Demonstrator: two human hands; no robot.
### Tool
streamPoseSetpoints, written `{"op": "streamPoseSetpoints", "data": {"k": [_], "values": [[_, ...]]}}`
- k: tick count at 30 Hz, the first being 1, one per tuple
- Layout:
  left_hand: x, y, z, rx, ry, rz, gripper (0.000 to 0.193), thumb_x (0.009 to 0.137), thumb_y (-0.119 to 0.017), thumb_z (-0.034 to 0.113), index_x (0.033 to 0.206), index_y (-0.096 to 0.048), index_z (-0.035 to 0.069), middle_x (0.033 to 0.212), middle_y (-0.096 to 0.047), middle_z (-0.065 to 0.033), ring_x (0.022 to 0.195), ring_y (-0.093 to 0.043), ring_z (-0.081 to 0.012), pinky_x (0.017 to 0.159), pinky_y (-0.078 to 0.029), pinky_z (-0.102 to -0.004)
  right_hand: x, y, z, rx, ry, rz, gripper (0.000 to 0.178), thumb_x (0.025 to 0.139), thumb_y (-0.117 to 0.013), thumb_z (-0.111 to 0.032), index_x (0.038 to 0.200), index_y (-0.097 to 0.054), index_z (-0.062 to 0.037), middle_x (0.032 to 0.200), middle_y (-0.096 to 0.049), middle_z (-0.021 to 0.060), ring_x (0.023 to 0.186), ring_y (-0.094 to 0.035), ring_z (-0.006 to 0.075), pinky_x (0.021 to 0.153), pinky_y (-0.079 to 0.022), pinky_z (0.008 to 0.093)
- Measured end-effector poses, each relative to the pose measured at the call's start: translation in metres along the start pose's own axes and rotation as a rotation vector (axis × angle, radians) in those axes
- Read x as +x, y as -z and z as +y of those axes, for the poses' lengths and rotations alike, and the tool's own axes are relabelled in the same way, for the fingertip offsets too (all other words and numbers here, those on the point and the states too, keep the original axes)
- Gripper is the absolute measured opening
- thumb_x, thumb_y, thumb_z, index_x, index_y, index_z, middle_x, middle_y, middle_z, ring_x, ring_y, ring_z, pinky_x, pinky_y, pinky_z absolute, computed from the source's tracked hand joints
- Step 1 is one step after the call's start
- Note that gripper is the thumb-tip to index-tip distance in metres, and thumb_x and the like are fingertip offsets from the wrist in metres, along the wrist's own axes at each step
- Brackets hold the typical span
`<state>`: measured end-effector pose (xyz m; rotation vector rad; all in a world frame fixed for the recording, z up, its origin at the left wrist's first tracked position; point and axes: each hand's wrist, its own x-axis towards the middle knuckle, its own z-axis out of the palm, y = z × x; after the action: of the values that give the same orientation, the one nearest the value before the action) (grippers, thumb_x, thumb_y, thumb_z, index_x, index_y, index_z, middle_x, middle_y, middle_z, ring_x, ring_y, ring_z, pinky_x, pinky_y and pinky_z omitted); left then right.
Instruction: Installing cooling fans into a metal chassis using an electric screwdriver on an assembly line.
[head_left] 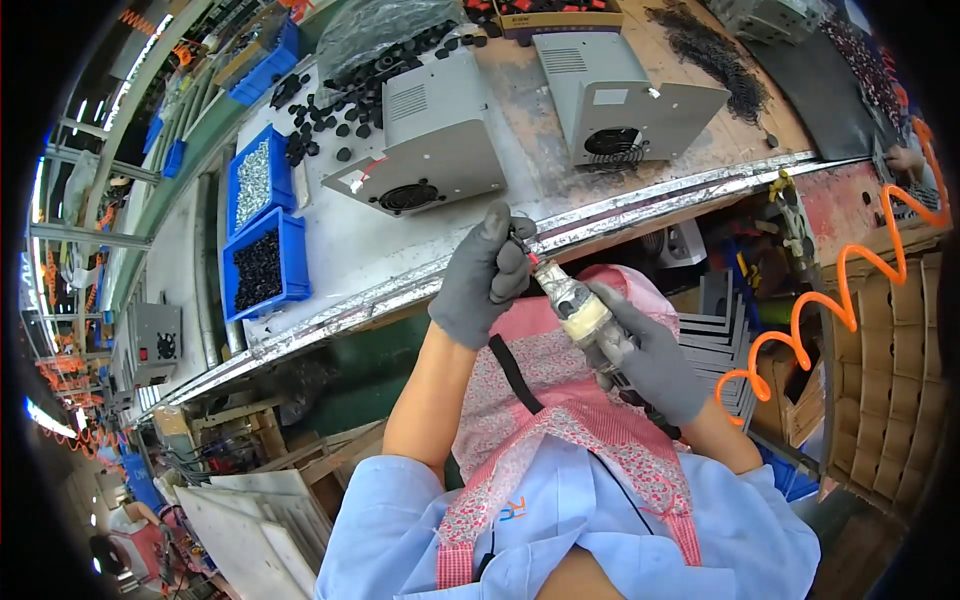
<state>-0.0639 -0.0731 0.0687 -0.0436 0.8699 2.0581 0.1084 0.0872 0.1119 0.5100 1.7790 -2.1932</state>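
Note:
My left hand (482, 275), in a grey glove, is closed in a pinch in front of the bench edge. Between its fingers is a small black piece (520, 232), mostly hidden. A power screwdriver (583, 312), its body wrapped in pale tape, points up and left with its tip at those fingers. Around its grip my right hand (655, 355), also gloved, is closed. Beyond my hands on the bench stand two grey metal housings: the left housing (455, 155) and the right housing (640, 105), each with a round black fan grille.
On the bench's left, one blue bin (283, 165) holds silvery small parts, another (270, 305) black ones. Black knobs (343, 130) lie scattered behind. An orange coiled hose (848, 290) hangs at right beside a cardboard divider box (890, 400). Grey frames (715, 345) sit under the bench.

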Motion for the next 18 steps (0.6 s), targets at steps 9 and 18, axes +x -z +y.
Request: {"op": "streamPoseSetpoints", "data": {"k": [9, 18], "values": [[0.002, -0.007, 0.000, 0.397, -0.147, 0.024, 0.050, 0.087, -0.064, 0.045, 0.107, -0.057, 0.000, 0.058, -0.046, 0.0018, 0.041, -0.033, -0.0056, 0.037, -0.023, -0.0195, -0.006, 0.006, -0.004, 0.215, -0.101, -0.010, 0.052, 0.096, -0.048, -0.018, 0.145, -0.034, -0.0078, 0.087, -0.057, 0.0064, 0.065, -0.057, 0.0108, 0.054, -0.053, 0.0267], [0.028, -0.010, -0.011, 0.386, -0.196, 0.019, 0.054, 0.095, -0.053, 0.041, 0.121, -0.049, -0.006, 0.062, -0.040, 0.0014, 0.048, -0.034, -0.0077, 0.046, -0.030, -0.0210, 0.007, 0.043, -0.008, 0.212, 0.176, 0.344, 0.053, 0.095, -0.052, -0.021, 0.143, -0.037, -0.0071, 0.083, -0.059, 0.0072, 0.060, -0.056, 0.0110, 0.048, -0.050, 0.0264]]}}
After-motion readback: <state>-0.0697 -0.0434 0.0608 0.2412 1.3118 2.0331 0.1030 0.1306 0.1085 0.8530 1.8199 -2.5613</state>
